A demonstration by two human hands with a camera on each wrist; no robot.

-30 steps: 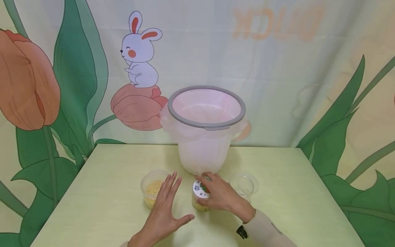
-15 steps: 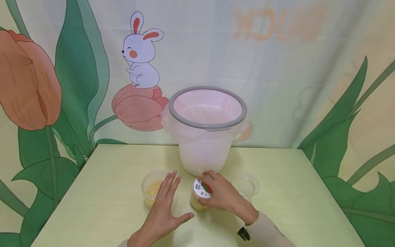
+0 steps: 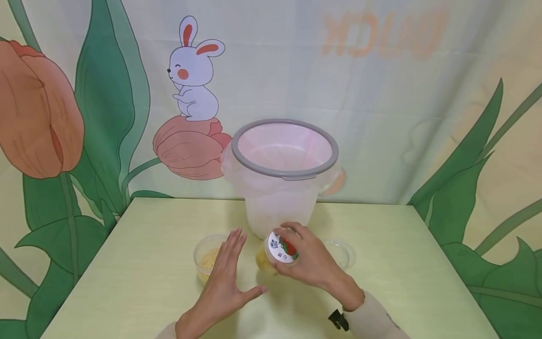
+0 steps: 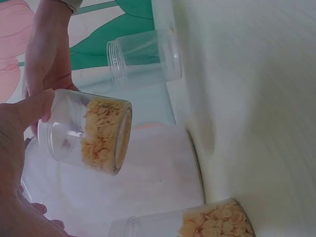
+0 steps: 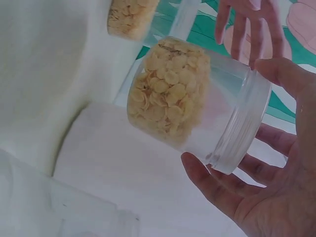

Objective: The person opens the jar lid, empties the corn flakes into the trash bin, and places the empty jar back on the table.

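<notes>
We had the lidded jar [image 3: 277,252] of flakes gripped in our right hand [image 3: 311,263], lifted off the table [image 3: 127,263] before the lined bin [image 3: 283,179]; left hand [image 3: 222,287] flat, fingers straight. Lid still on, nothing emptied yet.

Soft, even light falls from above and in front, bright without harshness. On the table [image 3: 148,282] only faint, diffuse shadows lie under the left hand [image 3: 222,292] and beside the bin [image 3: 281,207]. The head view is sharp at centre; the backdrop lettering looks washed out. Both wrist views are tilted and soft: the lidded jar [image 5: 192,98] shows mild glare, and the table's near surface blurs pale.
</notes>
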